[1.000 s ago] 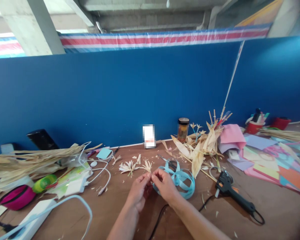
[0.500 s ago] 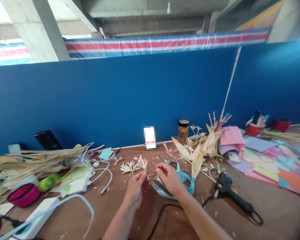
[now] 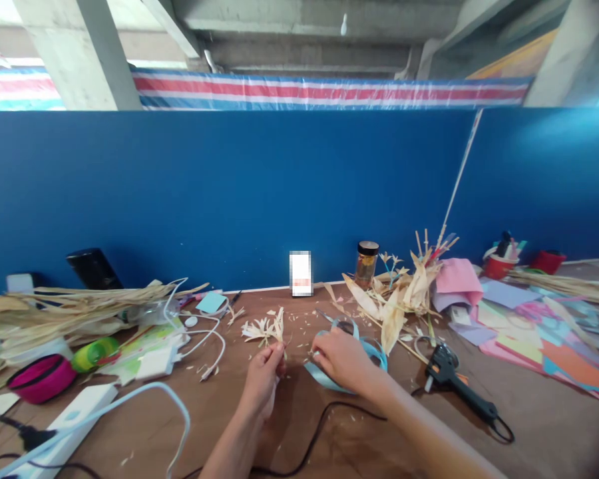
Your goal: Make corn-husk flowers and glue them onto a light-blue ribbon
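Observation:
My left hand [image 3: 265, 374] pinches the base of a pale corn-husk flower [image 3: 278, 324], its thin petals pointing up. Just behind it, another fringed husk flower [image 3: 257, 330] lies on the brown table. To the right, my right hand [image 3: 340, 359] is low over the table with fingers curled down and closed. What its fingertips hold, if anything, is hidden. Under and beside that hand runs a coil of light blue ribbon [image 3: 324, 378]. A pair of scissors [image 3: 347, 326] lies behind the knuckles, mostly covered by the ribbon and hand.
A black glue gun [image 3: 462, 386] lies at right, its cable crossing in front. Dried husks [image 3: 394, 309], a lidded jar [image 3: 367, 263] and coloured paper [image 3: 559, 342] stand or lie behind and right. White cables [image 3: 219, 342] and a power strip [image 3: 80, 426] are at left.
My right hand has turned palm-down, its fingers curling toward the table by the ribbon. My left hand has shifted slightly left with the husk flower, which now shows more narrowly.

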`<state>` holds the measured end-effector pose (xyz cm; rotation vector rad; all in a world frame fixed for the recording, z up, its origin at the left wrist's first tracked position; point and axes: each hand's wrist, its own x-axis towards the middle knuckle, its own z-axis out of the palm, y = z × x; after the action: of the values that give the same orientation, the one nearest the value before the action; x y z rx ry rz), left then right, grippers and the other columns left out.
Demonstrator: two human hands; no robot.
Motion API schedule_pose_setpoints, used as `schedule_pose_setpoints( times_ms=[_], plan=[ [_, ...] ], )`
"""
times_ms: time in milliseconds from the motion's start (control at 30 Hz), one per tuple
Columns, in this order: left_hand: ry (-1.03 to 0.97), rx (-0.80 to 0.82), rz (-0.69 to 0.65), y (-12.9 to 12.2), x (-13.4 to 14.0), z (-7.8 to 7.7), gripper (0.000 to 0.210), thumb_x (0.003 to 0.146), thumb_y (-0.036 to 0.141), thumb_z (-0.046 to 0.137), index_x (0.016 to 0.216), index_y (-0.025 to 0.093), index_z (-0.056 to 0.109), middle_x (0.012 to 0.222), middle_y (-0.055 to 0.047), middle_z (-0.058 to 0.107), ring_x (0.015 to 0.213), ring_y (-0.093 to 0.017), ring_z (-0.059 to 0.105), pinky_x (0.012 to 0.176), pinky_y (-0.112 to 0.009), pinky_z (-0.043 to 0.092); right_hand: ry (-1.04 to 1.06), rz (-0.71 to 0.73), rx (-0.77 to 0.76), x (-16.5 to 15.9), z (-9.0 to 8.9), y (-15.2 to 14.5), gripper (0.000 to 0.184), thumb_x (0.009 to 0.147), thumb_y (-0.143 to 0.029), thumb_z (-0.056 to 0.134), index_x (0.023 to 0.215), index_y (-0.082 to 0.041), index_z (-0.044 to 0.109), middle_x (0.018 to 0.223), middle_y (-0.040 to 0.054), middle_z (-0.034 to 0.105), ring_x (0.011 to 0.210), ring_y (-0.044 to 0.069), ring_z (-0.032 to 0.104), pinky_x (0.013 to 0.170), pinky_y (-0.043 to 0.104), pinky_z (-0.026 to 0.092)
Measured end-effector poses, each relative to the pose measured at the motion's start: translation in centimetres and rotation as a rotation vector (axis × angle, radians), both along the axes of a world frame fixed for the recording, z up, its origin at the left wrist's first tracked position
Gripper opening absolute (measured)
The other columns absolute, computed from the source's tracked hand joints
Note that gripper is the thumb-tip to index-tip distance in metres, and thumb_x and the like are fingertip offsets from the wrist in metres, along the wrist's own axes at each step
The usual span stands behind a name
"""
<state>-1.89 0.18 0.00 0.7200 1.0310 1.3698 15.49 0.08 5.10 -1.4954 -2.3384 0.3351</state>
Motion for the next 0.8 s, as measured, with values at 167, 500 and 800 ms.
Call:
schedule_pose_setpoints(
  times_ms=[167, 500, 800],
  plan=[
    [0.065, 0.065, -0.043, 0.0, 0.1, -0.2, 0.027, 0.062, 0.039, 0.068, 0.072, 0.014, 0.064, 0.051, 0.006, 0.047, 0.049, -0.007, 0.041, 0.05, -0.019, 0.034, -0.054, -0.079, -0.068, -0.4, -2.0, -1.3, 0.009, 0.066, -0.023, 0.063, 0.07, -0.015, 0.064, 0.073, 0.0098, 0.065, 0.071, 0.024, 0.059, 0.061, 0.029, 0.037],
    [0.409, 0.209, 0.171, -0.1, -1.4, 1.1, 0.027, 0.067, 0.038, 0.063, 0.075, 0.013, 0.067, 0.071, -0.005, 0.065, 0.071, -0.017, 0.055, 0.071, -0.028, 0.04, 0.339, 0.047, -0.123, 0.1, -0.3, 0.3, 0.009, 0.079, -0.018, 0.047, 0.084, -0.018, 0.055, 0.073, 0.0, 0.063, 0.066, 0.012, 0.056, 0.057, 0.019, 0.037],
    [0.605, 0.338, 0.295, -0.5, -1.2, 2.2, 0.017, 0.064, 0.034, 0.067, 0.072, 0.019, 0.069, 0.094, -0.008, 0.064, 0.096, -0.024, 0.054, 0.088, -0.033, 0.036, 0.774, 0.024, -0.215, -0.9, -2.8, 1.5, 0.014, 0.08, -0.027, 0.046, 0.077, -0.017, 0.054, 0.055, -0.0046, 0.051, 0.049, 0.01, 0.046, 0.05, 0.02, 0.036]
  ],
)
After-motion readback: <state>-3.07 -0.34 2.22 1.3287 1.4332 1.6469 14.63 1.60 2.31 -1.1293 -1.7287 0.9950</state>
